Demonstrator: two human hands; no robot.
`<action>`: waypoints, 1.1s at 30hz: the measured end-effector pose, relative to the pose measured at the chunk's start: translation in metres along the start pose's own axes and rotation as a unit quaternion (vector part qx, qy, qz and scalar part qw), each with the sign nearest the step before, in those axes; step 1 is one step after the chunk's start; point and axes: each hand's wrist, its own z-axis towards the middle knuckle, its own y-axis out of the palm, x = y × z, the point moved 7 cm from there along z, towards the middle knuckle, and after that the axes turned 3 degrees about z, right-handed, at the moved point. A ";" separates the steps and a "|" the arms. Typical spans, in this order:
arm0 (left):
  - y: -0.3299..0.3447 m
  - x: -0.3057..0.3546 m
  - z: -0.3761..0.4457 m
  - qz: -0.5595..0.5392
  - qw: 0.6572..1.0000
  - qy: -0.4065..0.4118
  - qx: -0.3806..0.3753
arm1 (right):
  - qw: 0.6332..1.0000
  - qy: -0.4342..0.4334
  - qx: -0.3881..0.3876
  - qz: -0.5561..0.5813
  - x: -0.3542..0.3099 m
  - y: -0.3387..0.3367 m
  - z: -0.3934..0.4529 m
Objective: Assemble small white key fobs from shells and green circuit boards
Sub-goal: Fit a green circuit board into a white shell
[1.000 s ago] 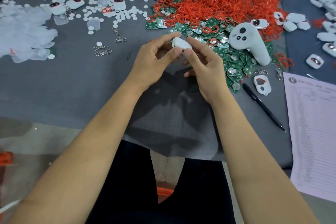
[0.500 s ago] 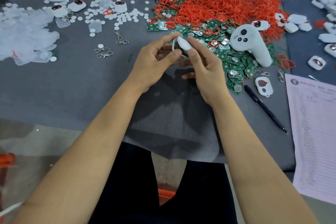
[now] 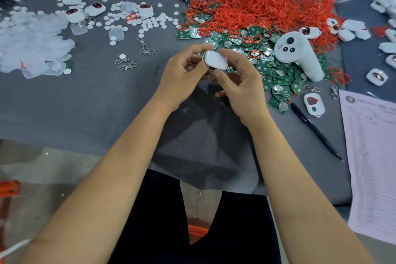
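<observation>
Closing 1 white fob shell between both hands, with most of the batch still loose on the table.

The shell is held just above the grey table cover, its smooth outer face turned up; whether a board already sits inside cannot be told. The left hand pinches its left edge with curled fingers and thumb, and the right hand grips its right side, index finger arched over the top. Just beyond lies a heap of green circuit boards, many with coin cells, under a mound of red rings. About 3 finished fobs rest at upper left among white discs and metal clasps; empty shells lie at right. By this evidence, the task appears far from complete.
</observation>
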 end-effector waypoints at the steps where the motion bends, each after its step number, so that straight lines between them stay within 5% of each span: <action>1: 0.000 0.000 0.000 0.006 1.000 0.000 -0.001 | 1.000 0.000 0.001 0.004 0.000 0.000 0.000; 9: 0.003 -0.002 0.001 0.043 0.999 0.008 -0.011 | 0.999 0.005 0.024 0.046 0.003 -0.006 0.000; 16: 0.002 -0.006 0.003 0.018 1.000 -0.004 0.000 | 0.971 0.040 0.163 0.171 0.010 -0.029 0.000; 21: 0.001 -0.008 0.005 -0.014 0.999 -0.026 0.012 | 0.965 0.030 0.190 0.179 0.008 -0.031 -0.002; 33: 0.000 -0.008 0.004 -0.066 0.996 -0.049 -0.016 | 0.989 0.032 0.143 0.011 0.003 -0.023 -0.004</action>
